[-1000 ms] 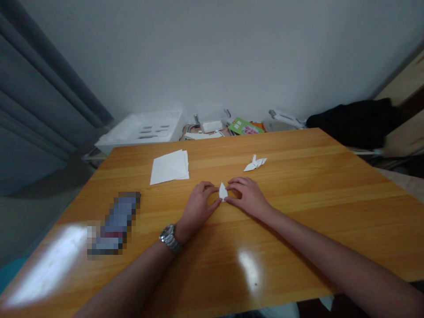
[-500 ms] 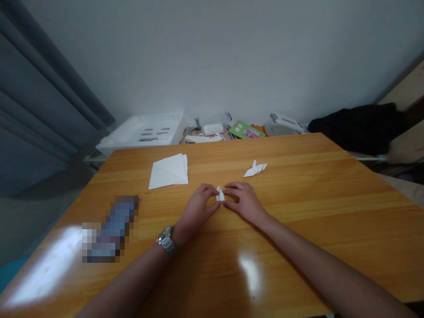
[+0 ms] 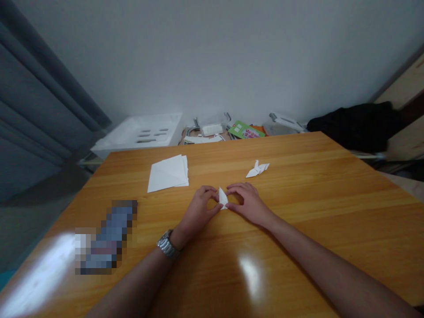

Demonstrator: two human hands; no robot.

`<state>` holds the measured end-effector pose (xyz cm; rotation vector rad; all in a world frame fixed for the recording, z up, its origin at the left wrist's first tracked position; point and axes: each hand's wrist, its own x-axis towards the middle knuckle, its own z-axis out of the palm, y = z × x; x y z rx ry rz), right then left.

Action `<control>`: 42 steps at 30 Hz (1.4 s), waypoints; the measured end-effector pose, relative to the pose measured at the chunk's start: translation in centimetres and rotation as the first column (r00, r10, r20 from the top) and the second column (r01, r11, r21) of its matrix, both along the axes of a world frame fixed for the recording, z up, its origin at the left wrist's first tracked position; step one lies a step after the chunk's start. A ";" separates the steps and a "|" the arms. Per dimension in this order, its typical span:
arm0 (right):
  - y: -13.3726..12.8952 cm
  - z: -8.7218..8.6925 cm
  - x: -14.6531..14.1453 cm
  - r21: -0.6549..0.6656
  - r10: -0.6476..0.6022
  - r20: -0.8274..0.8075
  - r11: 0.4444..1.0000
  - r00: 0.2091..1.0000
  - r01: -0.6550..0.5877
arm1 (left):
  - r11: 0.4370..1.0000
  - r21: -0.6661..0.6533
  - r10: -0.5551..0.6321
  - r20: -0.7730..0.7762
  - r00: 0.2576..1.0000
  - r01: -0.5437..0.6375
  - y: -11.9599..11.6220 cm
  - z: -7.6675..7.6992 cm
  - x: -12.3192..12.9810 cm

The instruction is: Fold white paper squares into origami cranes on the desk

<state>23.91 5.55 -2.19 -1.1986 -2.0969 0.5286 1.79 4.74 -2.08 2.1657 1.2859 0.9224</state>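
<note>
A small folded white paper point(image 3: 223, 198), pointed at the top, is held between both hands at the middle of the wooden table point(image 3: 285, 194). My left hand point(image 3: 201, 206), with a metal watch on its wrist, pinches its left side. On the right side, my right hand point(image 3: 244, 198) grips it with thumb and fingers. Beyond my right hand lies a folded paper bird point(image 3: 257, 169). White paper sheets point(image 3: 168, 173) lie in a loose stack to the left, past my left hand.
A pixelated dark flat object point(image 3: 109, 236) lies at the table's left. Behind the far edge are a white plastic tray point(image 3: 142, 132), a green booklet point(image 3: 245, 130) and assorted items. Black cloth point(image 3: 356, 126) sits at the back right, a grey curtain point(image 3: 36, 101) at the left.
The folded paper between my hands has turned and now shows a broader, flatter face. My fingers have shifted slightly on it, and the view has moved a little.
</note>
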 end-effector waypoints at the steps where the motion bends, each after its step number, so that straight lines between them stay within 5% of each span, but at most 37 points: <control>1: 0.0 0.0 0.0 -0.005 0.003 -0.008 1.000 1.000 -0.003 | 1.000 0.002 -0.009 -0.001 1.000 0.009 0.0 0.0 0.0; 42: 0.2 -0.4 0.7 0.081 0.110 -0.012 0.991 0.994 -0.108 | 0.996 0.015 -0.086 -0.005 0.996 0.086 0.1 0.1 0.1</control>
